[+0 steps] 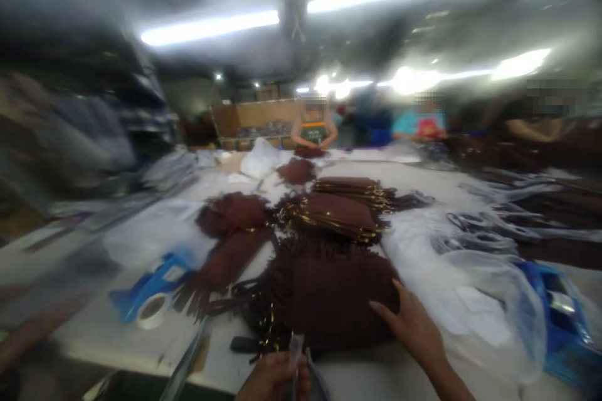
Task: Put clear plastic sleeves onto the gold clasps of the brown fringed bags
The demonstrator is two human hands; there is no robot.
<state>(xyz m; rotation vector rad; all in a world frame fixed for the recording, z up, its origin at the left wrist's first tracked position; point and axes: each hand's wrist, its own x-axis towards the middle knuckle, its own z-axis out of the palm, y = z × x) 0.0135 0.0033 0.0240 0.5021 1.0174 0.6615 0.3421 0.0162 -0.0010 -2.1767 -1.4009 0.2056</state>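
Note:
A dark brown fringed bag [343, 301] with gold-coloured metal bits lies flat before me on the table. My right hand [416, 322] rests on its right edge, thumb and forefinger spread apart. At the bottom centre, my left hand [275, 376] is closed around a thin, clear plastic strip [296, 348], just below the bag's near edge. Blur keeps the strip's exact kind from showing. A black strap end [244, 344] sticks out left of the bag. Beyond it are stacked brown pieces with gold-coloured edges [336, 213].
At left lie a tape roll [153, 311], a blue tape dispenser [164, 276] and more brown fringed pieces [235, 260]. Clear plastic bags [493, 313] and a blue box [559, 313] stand right. A co-worker's blurred arm [42, 329] reaches in at left; other people work across the table.

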